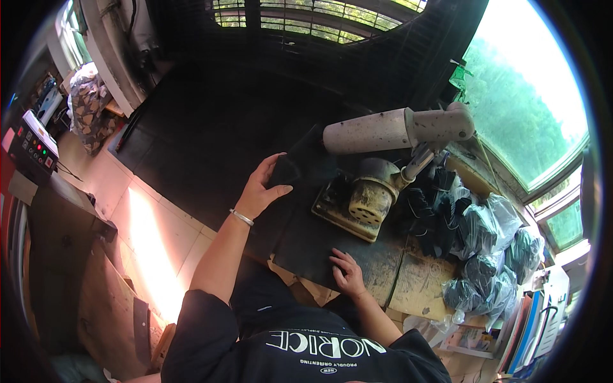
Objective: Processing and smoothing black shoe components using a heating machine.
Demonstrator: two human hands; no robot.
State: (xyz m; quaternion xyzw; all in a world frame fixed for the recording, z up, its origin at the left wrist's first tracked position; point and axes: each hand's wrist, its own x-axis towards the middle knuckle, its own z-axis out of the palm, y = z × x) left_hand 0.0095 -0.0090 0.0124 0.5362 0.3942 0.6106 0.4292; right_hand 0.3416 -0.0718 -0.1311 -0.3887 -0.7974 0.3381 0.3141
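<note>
My left hand [260,186] reaches over the black work surface [211,121], thumb and fingers apart around a black piece [287,170]. That piece is dark against the surface, so its exact kind is unclear. My right hand [348,274] rests at the near edge of the table, its fingers loosely stretched and nothing visible in them. Between and beyond the hands stands a dirty, yellowed machine base [370,201] with a round perforated housing. A jointed grey cylindrical arm [370,131] rises from it and points left, its end near the black piece.
Clear plastic bags [491,223] with dark contents are piled right of the machine, beside a window [530,83]. A dark grille [319,19] stands behind the table. At left are a control box [32,150] with lit lamps and a patterned bundle [89,105].
</note>
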